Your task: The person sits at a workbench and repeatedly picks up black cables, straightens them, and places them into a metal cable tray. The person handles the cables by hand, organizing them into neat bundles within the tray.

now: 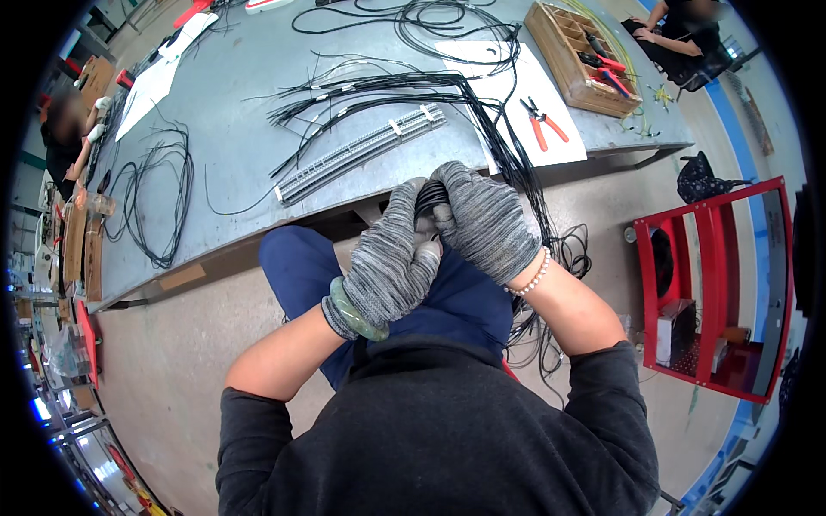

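Head view: both of the person's hands, in grey striped knit gloves, meet above the lap, just off the near edge of a grey metal workbench. Between them sits a small dark coil of black cable. The left hand is curled, its fingers pinching the coil from the left; the right hand folds over it from the right, its thumb against the lower part. The gloves hide much of the coil, so how firmly each hand grips I cannot tell. A green bangle circles the left wrist and a beaded bracelet the right.

On the bench beyond the hands lie grey slotted wiring ducts, and behind these a long bundle of black cables, which bends at its right end and hangs over the edge beside the right hand. Orange-handled wire strippers rest open on white paper, near a wooden compartment box holding red- and blue-handled tools. A loose loop of black wire lies on the left.

A red-framed cart stands on the floor to the right. Two other people work farther off, one at each side.
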Tool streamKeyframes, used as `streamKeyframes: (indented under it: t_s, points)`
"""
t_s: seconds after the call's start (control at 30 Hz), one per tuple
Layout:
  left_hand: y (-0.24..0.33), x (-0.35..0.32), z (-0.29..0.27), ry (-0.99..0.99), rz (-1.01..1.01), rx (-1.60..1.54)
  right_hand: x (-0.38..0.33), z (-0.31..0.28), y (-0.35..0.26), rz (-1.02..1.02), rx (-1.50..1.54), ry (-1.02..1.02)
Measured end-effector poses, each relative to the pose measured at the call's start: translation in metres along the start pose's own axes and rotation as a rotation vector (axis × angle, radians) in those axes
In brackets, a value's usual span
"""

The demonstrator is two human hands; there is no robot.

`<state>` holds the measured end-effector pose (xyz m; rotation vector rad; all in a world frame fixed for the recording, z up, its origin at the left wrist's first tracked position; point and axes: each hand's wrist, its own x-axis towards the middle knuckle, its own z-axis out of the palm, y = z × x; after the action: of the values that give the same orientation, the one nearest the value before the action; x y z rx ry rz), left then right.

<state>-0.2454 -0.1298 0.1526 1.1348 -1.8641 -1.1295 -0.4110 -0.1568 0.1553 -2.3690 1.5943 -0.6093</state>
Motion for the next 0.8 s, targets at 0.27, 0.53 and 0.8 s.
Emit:
streamKeyframes:
  t_s: [0.27,0.53,0.8]
  points:
    - [0.007,-0.006,0.021,0.068,0.092,0.001,0.010,0.012,0.000,0.028,-0.004,0.145]
    - [0.000,0.021,-0.017,0.060,0.197,0.302,0.002,-0.017,0.004,-0.050,0.023,-0.106]
    - [0.002,0.030,-0.028,0.020,0.191,0.337,0.006,-0.033,0.004,-0.114,0.042,-0.225]
